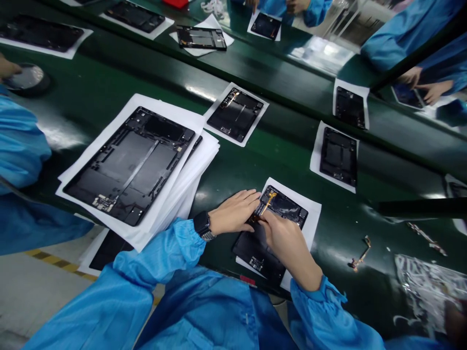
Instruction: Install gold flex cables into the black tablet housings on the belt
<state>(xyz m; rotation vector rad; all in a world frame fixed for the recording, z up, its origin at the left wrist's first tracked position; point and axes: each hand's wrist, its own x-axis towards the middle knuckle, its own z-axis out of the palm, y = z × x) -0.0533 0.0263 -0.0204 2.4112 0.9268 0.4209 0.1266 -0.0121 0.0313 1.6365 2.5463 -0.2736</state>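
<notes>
Two bare hands meet over a black tablet shell point(251, 242) at the workbench's near edge point(288, 155), an orange flex strip point(271, 196) lying along the shell's upper left, its long axis slanting away and rightward. The right hand point(288, 240) is nearer, curled fingertips at the strip's near end; whether they pinch it cannot be told from here. The left hand point(233, 213), fingers straight and side by side, reaches the shell's left edge, the strip just to its right. Farther off, a second shell point(229, 119) lies on white paper point(263, 109).
</notes>
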